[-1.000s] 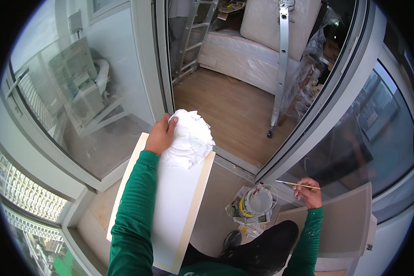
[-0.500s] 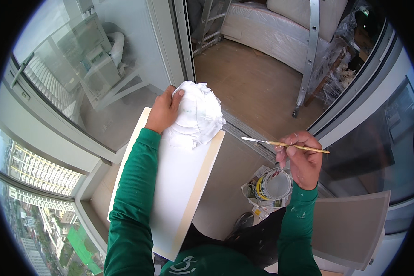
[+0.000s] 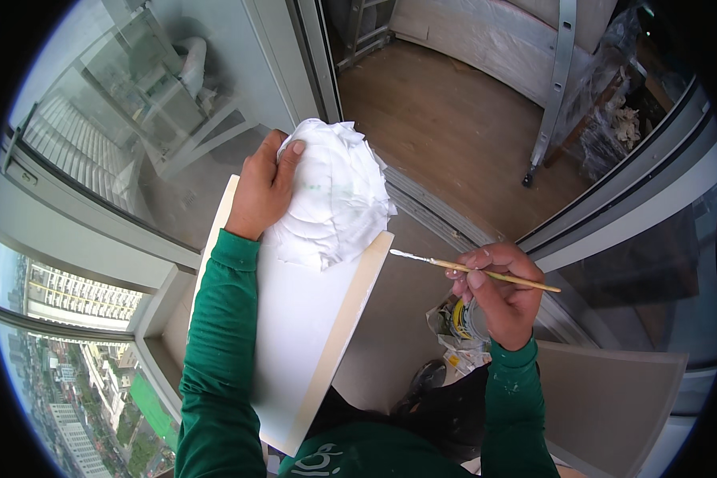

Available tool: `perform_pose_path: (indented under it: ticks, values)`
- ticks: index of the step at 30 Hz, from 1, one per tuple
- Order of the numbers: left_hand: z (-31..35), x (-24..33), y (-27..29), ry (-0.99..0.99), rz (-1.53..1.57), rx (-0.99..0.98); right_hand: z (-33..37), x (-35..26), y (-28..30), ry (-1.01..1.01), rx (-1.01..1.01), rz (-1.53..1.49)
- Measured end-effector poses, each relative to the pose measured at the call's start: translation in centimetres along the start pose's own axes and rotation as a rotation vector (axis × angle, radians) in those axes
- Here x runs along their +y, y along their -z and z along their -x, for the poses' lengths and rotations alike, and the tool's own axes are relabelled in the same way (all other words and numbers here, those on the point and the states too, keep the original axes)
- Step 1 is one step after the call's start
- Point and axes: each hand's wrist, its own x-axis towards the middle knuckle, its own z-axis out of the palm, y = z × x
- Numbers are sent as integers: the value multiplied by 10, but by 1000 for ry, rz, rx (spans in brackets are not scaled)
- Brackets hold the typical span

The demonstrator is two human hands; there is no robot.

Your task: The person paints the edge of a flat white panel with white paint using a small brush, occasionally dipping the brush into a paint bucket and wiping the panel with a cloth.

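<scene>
My left hand [image 3: 264, 187] grips the far left edge of a round white relief [image 3: 331, 195] with ragged, petal-like layers, thumb on top and fingers hidden behind. This relief covers the far end of a long white canvas board [image 3: 299, 327] with beige tape-like strips along its sides; whether the two are joined, I cannot tell. The board slants toward my body under my left forearm. In my right hand [image 3: 506, 291] a thin wooden paintbrush [image 3: 526, 282] is pinched, its white-coated tip pointing left, close to the board's right corner and apparently just off it.
A paint bucket [image 3: 472, 320] stands on plastic and paper below my right hand, partly hidden. Beyond the sliding-door track [image 3: 434, 209] are a ladder leg [image 3: 551, 103] and plastic-wrapped furniture [image 3: 470, 40]. A grey panel [image 3: 613, 398] lies at the right; window glass runs along the left.
The paintbrush has moved left and slightly down, bringing its tip near the board's right corner. My left hand and the relief sit a little farther left and higher in view.
</scene>
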Motion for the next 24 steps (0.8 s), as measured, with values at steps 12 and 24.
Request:
perform_pose_path:
  ticks: [12, 24]
  values:
    - [-2, 3, -3, -21, -24, 0, -3, -4, -1, 20, 16, 141]
    - [-2, -2, -5, -37, -11, 11, -3, 0, -4, 107, -21, 350]
